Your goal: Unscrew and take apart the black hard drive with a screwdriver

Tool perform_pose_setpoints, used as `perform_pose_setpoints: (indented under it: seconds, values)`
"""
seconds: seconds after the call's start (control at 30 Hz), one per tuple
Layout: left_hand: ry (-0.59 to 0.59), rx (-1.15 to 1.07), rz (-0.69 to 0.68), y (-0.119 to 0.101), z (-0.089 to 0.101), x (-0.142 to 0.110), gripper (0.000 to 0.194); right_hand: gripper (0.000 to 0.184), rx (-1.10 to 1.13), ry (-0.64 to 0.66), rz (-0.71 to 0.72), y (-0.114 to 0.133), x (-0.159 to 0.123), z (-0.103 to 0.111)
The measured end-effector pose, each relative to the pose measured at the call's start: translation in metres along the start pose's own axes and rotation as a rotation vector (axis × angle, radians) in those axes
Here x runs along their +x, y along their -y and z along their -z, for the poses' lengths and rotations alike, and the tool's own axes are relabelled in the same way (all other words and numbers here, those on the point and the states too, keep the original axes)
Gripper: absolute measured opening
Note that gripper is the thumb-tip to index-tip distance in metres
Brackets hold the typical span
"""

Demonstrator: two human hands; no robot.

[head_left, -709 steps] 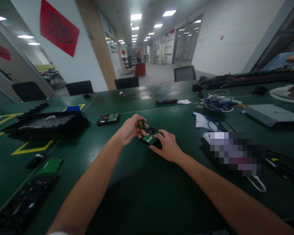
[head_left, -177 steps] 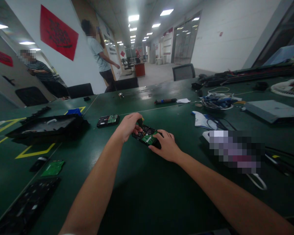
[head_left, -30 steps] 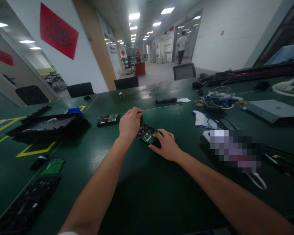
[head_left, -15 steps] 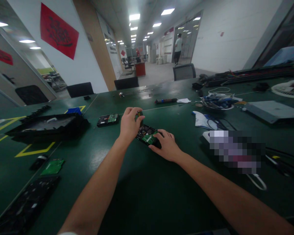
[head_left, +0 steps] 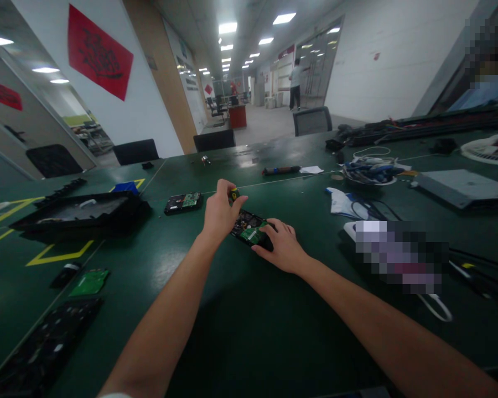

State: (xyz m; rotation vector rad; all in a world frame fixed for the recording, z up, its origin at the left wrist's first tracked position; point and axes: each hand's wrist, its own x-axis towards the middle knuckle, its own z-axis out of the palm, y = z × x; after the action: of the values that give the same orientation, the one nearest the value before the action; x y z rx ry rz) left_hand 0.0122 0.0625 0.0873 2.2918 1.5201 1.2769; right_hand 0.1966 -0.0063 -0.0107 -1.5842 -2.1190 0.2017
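Note:
A hard drive [head_left: 249, 231] with a green circuit board lies on the dark green table in front of me. My right hand [head_left: 285, 247] grips its right end, thumb on the near side and fingers over the board. Above the drive's left end, my left hand [head_left: 221, 209] pinches what looks like a small screwdriver [head_left: 234, 194] with a black-and-yellow handle. Its lower part is hidden behind my fingers, so I cannot tell whether it touches the drive. Another hard drive [head_left: 183, 203] rests to the left of my left hand.
At left are a black tray [head_left: 81, 213], a loose green circuit board [head_left: 90, 282] and a large black part [head_left: 45, 348]. To the right lie a white-and-blue packet [head_left: 342, 203], a cable bundle [head_left: 369, 170] and a grey metal box [head_left: 465, 187]. A person [head_left: 295, 85] stands far off.
My left hand's fingers have shifted around the screwdriver, showing more of its yellow part. My right hand and the hard drive stay put. The distant person has moved a little left.

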Motion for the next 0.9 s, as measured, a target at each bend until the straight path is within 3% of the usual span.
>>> perform_pose_setpoints:
  seconds: [0.13, 0.33, 0.53, 0.67, 0.77, 0.9]
  values:
    - [-0.003, 0.057, -0.083, -0.0001, 0.0029, 0.0015, 0.021, 0.055, 0.004, 0.004, 0.003, -0.0003, 0.0001, -0.0003]
    - [0.058, 0.121, 0.007, -0.0048, 0.0017, -0.0008, 0.023, 0.055, -0.004, 0.008, -0.003, 0.0018, 0.0000, 0.0014]
    - [-0.017, -0.001, 0.066, -0.0030, -0.0019, -0.0022, 0.045, 0.055, 0.002, 0.010, 0.002, 0.0020, -0.0003, 0.0024]
    - [0.015, -0.100, -0.022, 0.0008, -0.0003, 0.0002, 0.032, 0.054, -0.003, 0.002, 0.015, 0.0011, -0.0004, 0.0018]
    - [0.025, -0.046, -0.095, 0.0018, 0.0022, 0.0019, 0.024, 0.055, -0.006, 0.014, 0.004, 0.0011, -0.0004, 0.0019]
    - [0.043, 0.047, -0.082, 0.0014, 0.0015, 0.0012, 0.025, 0.055, 0.004, 0.016, -0.005, 0.0010, -0.0002, 0.0019]
